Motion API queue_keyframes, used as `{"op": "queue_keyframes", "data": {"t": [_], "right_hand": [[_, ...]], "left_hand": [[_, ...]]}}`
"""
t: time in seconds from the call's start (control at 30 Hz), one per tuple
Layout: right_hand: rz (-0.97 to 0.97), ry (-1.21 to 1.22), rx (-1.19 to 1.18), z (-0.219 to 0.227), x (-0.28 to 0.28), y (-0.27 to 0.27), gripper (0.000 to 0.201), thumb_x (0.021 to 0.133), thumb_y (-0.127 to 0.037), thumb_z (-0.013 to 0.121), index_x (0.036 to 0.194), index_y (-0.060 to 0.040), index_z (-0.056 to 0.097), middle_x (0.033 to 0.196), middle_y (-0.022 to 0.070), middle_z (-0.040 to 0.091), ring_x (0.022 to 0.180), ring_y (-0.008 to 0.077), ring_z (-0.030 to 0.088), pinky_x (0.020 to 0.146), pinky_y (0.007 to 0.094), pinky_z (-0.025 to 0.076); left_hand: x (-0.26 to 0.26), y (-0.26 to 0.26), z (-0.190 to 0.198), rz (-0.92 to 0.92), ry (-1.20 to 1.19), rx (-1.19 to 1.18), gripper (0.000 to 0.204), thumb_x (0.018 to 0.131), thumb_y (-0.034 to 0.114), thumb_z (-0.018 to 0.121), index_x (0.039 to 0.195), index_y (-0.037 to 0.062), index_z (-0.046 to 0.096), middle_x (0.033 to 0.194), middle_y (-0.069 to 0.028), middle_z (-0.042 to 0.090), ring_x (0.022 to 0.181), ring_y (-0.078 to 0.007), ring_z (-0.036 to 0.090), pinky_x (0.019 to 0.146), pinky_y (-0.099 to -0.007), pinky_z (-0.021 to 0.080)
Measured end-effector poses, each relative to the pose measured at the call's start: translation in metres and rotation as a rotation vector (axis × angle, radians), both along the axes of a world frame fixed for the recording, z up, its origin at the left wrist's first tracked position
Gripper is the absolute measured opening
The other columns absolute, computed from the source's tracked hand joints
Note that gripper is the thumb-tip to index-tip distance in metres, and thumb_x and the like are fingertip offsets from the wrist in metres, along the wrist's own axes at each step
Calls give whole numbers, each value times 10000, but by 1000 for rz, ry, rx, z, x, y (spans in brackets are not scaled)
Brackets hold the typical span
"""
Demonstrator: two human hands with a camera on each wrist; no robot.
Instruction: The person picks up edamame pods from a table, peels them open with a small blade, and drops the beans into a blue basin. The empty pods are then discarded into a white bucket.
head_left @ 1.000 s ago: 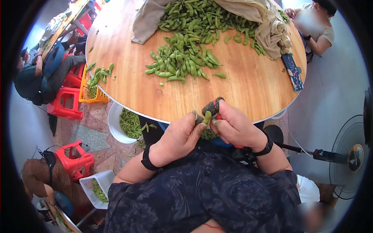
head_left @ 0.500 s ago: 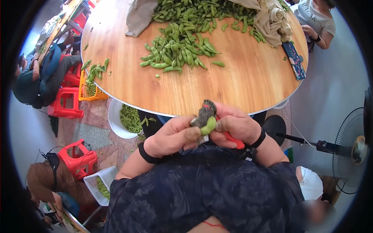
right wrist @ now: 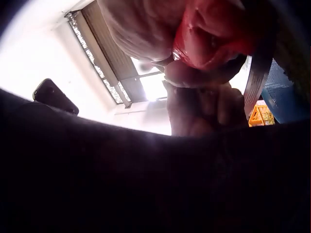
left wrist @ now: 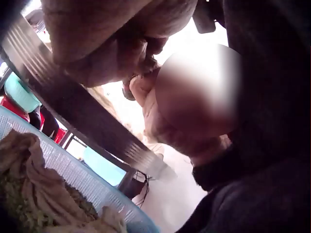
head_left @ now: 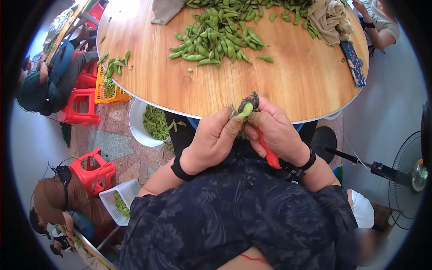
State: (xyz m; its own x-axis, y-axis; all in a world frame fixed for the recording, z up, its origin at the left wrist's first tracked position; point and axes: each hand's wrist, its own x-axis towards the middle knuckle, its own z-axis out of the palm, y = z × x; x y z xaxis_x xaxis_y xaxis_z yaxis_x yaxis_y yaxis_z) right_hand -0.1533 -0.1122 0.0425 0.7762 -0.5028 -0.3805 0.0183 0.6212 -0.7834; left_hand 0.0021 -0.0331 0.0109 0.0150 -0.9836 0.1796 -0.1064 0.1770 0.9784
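In the head view, my left hand pinches a green soybean pod between thumb and forefinger. Close against it, my right hand grips a red-handled tool, its handle pointing back toward my body. The tool's working end is hidden by fingers and pod. A dark, rough finger cover sits on the right forefinger, just behind the pod. Both hands meet at the near edge of a round wooden table. In the right wrist view, fingers curl round the shiny red handle.
A heap of soybean pods lies across the table, by a beige cloth and a dark patterned flat case. On the floor at left stand a white bucket of pods and a yellow basket. A fan stands right.
Both hands stay together while the pod shifts between the fingertips. More of the red handle shows below the right hand than a second ago. The head view has tilted down slightly.
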Motion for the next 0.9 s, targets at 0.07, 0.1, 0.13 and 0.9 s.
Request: {"op": "queue_keyframes", "data": {"t": [0.07,0.1,0.13,0.9], "right_hand": [[-13,-3,2,-3,2,3,116,982,-144,389,974,-68,477,677,2,480,389,68,428,351,196,362],[-26,-7,0,-5,2,4,115,981,-152,398,970,-69,478,683,-1,484,386,62,424,350,194,359],[-29,-8,6,-5,2,5,115,981,-152,398,970,-69,478,683,-1,484,386,62,424,350,194,359],[233,434,-1440,-6,-19,8,156,785,-82,616,806,-21,473,651,165,549,593,359,588,520,415,478]], "left_hand": [[0,-1,-15,55,-120,-63,247,994,185,472,839,-3,504,631,-64,527,585,-133,530,540,-274,414],[0,-1,-12,53,-121,-57,247,994,185,472,839,-3,504,631,-64,527,585,-133,530,540,-274,414],[1,-1,-7,30,-18,24,269,999,208,465,836,-2,503,640,-49,522,585,-119,514,537,-265,408],[32,10,8,-456,-101,129,280,959,154,518,722,6,499,601,-80,509,522,-202,506,507,-323,399]]}}
